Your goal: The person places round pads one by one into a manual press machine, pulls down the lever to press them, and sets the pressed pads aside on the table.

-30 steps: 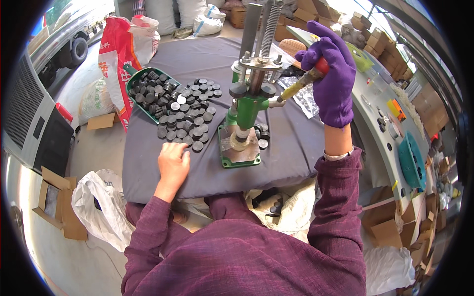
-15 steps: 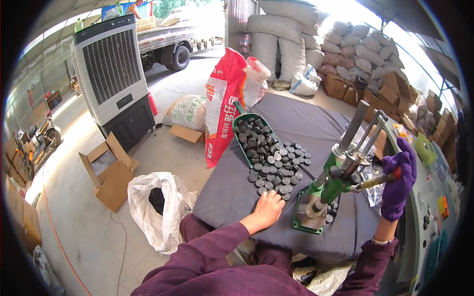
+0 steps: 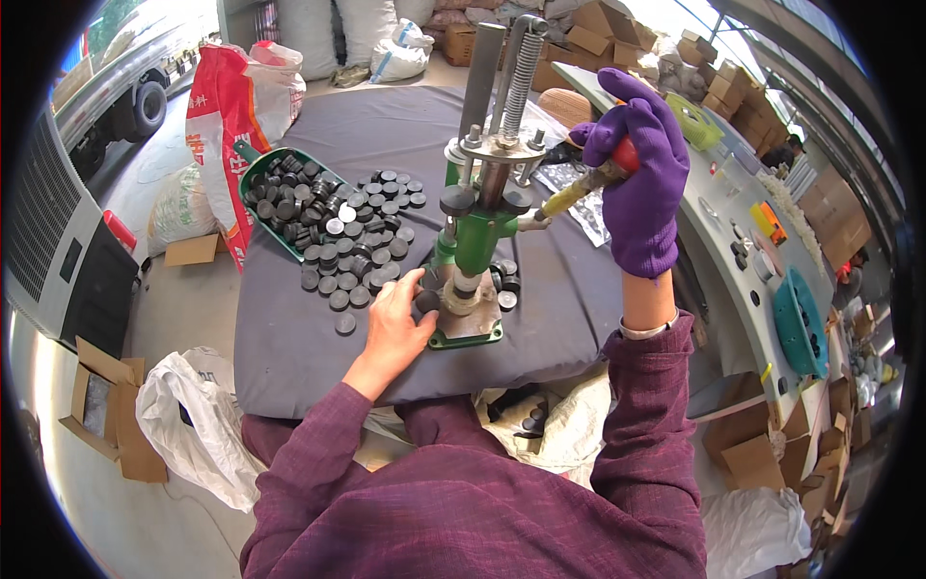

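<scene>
A green and steel hand press (image 3: 475, 241) stands on the grey-covered table (image 3: 540, 333). At the left of its base, my left hand (image 3: 391, 323) pinches a round black cap (image 3: 426, 301) between thumb and fingers, close to the press's lower seat (image 3: 463, 297). My right hand (image 3: 644, 183), in a purple glove, is closed around the red-knobbed end of the press lever (image 3: 579, 188), with some fingers reaching up past the knob. Left of the press lies a heap of black and grey round caps (image 3: 362, 236), spilling out of a green scoop (image 3: 253, 183).
Several caps (image 3: 506, 285) sit behind the press base. A side table (image 3: 719, 232) on the right holds a teal basket (image 3: 801, 323). A white sack (image 3: 198, 425) and an open cardboard box (image 3: 116, 410) stand on the floor at left. A red-and-white bag (image 3: 222, 135) leans by the table.
My left hand has moved from the heap's near edge to the press base, now with a cap in its fingers. My right hand stays on the lever. The view has swung rightward.
</scene>
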Motion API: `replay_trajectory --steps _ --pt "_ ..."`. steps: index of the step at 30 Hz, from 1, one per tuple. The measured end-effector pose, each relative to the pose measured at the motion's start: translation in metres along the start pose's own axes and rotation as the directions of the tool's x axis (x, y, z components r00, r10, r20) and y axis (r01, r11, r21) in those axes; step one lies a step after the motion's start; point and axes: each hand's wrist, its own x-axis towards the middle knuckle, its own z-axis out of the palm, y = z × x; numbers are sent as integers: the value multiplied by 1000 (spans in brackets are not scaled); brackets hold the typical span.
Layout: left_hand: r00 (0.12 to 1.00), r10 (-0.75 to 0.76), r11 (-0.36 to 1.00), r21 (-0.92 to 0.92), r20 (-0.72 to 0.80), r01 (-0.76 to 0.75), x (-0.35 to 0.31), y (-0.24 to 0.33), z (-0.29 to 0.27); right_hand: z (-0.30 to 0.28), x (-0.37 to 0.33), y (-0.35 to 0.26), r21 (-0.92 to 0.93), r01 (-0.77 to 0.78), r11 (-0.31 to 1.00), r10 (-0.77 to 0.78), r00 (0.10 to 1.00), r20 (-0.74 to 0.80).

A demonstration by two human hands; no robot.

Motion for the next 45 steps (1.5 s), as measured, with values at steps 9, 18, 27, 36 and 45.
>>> replay_trajectory --steps 9,18,27,36,45 --pt "992 -92 995 -19 83 94 16 16 35 -2 -6 -6 2 -11 1000 11 1000 -10" --pt "946 -284 912 -261 157 317 23 9 47 -14 -67 -13 -59 147 987 -145 989 26" --pt "970 -219 894 -378 102 241 18 6 43 -33 -190 13 -304 257 917 -179 949 261" --pt "990 -17 960 275 -137 54 -28 -23 -53 -34 -184 5 -299 136 944 -75 976 206" --pt "997 -71 854 515 -29 76 -55 -55 -67 -12 -81 -28 -60 -10 998 13 998 59"
